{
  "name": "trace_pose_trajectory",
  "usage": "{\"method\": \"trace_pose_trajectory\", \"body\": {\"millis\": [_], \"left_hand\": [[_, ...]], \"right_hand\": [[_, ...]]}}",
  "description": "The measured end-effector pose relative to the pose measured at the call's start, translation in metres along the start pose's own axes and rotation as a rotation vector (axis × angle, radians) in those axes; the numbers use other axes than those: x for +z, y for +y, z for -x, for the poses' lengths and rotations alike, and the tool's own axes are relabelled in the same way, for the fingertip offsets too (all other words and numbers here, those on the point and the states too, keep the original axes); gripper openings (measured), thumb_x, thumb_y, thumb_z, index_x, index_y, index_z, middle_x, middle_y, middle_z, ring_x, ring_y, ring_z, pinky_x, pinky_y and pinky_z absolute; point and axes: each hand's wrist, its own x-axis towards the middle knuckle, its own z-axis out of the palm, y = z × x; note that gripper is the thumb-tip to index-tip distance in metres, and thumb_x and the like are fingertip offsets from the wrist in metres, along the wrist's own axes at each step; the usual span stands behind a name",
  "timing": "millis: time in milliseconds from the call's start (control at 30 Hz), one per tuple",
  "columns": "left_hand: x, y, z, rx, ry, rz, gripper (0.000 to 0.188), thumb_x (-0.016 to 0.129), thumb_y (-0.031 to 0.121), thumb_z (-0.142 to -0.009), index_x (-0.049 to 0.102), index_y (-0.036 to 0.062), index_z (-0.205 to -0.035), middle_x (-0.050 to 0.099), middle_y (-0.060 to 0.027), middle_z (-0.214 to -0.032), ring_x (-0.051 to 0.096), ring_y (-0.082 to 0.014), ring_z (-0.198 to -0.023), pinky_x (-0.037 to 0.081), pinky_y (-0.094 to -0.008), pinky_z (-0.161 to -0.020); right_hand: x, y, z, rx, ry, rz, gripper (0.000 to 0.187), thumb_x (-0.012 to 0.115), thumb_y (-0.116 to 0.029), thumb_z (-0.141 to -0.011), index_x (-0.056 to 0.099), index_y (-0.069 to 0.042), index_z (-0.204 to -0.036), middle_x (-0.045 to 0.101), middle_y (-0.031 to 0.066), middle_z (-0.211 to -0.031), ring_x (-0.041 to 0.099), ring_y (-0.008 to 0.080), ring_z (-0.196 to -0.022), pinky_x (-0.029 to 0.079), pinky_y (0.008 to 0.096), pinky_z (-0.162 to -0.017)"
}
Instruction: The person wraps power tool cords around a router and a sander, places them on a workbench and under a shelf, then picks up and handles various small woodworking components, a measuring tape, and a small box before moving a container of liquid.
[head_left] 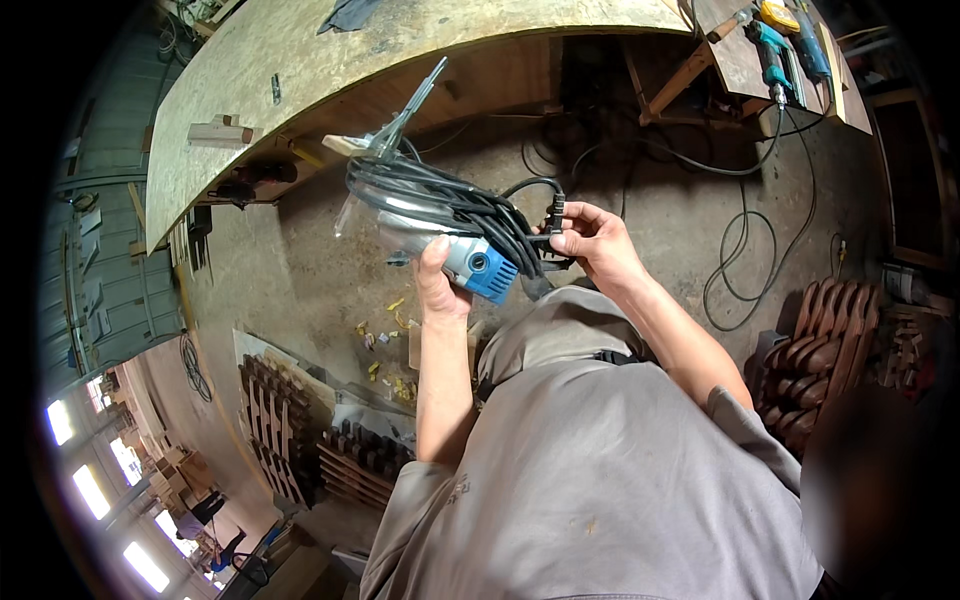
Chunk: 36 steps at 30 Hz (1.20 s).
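Above the floor in front of me, my left hand (440,282) grips a corded power tool (482,265) with a blue vented motor housing and a silver body. Its exact kind is hard to make out. Several turns of black power cord (440,200) are wound round it, hiding much of the body. Metal rods and a pale wooden piece (345,146) stick out at its far end. To the right of the tool, my right hand (597,240) has its fingers closed on a black part of the cord, by a ribbed section (557,212).
A plywood workbench (220,90) curves across the far side, with a wooden block (220,132) on it. Teal power tools (772,55) lie on a side table at the far right. Loose cord (745,255) coils on the floor. Carved wooden parts (825,350) are stacked right and lower left.
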Motion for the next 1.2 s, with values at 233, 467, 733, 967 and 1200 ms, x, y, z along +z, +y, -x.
{"method": "trace_pose_trajectory", "body": {"millis": [233, 467, 733, 967, 1200], "left_hand": [[-0.007, 0.004, -0.005, -0.059, 0.048, 0.015, 0.059, 0.071, 0.022, -0.069, 0.049, 0.0008, -0.120, 0.060, -0.0096, -0.101, 0.063, -0.0212, -0.087, 0.055, -0.0336, -0.077], [-0.007, -0.001, -0.008, -0.017, -0.036, -0.037, 0.063, 0.070, 0.024, -0.072, 0.046, 0.0012, -0.126, 0.059, -0.0094, -0.109, 0.062, -0.0221, -0.095, 0.054, -0.0366, -0.085], [0.003, -0.015, -0.014, -0.118, 0.003, 0.156, 0.058, 0.069, 0.030, -0.074, 0.050, 0.0004, -0.120, 0.061, -0.0104, -0.108, 0.062, -0.0228, -0.096, 0.054, -0.0359, -0.085], [0.007, -0.012, -0.018, -0.136, 0.067, 0.141, 0.052, 0.069, 0.028, -0.074, 0.054, 0.0017, -0.116, 0.063, -0.0088, -0.104, 0.063, -0.0218, -0.091, 0.053, -0.0350, -0.084], [-0.008, -0.021, -0.014, -0.153, 0.151, 0.115, 0.055, 0.069, 0.028, -0.075, 0.050, 0.0047, -0.121, 0.061, -0.0077, -0.108, 0.061, -0.0225, -0.098, 0.051, -0.0368, -0.089]], "right_hand": [[0.006, -0.011, 0.016, 0.037, -0.111, 0.345, 0.046, 0.078, -0.009, -0.076, 0.055, 0.000, -0.115, 0.064, 0.0033, -0.094, 0.060, 0.0112, -0.087, 0.046, 0.0256, -0.086], [-0.002, 0.007, 0.019, -0.212, 0.074, 0.974, 0.059, 0.077, -0.006, -0.074, 0.048, 0.004, -0.124, 0.063, 0.0107, -0.093, 0.061, 0.0153, -0.085, 0.050, 0.0278, -0.081], [-0.017, 0.008, 0.017, -0.172, -0.014, 0.076, 0.046, 0.066, -0.002, -0.085, 0.051, 0.000, -0.128, 0.064, 0.0059, -0.099, 0.059, 0.0108, -0.090, 0.048, 0.0254, -0.082], [-0.001, -0.013, 0.037, -0.624, -0.202, 0.886, 0.052, 0.069, -0.001, -0.078, 0.055, -0.006, -0.127, 0.063, 0.0099, -0.113, 0.059, 0.0188, -0.100, 0.047, 0.0298, -0.088], [0.001, -0.014, 0.031, -0.928, 0.091, 1.557, 0.045, 0.078, -0.010, -0.062, 0.063, -0.014, -0.104, 0.057, 0.0075, -0.091, 0.054, 0.0255, -0.087, 0.048, 0.0351, -0.073]]}}
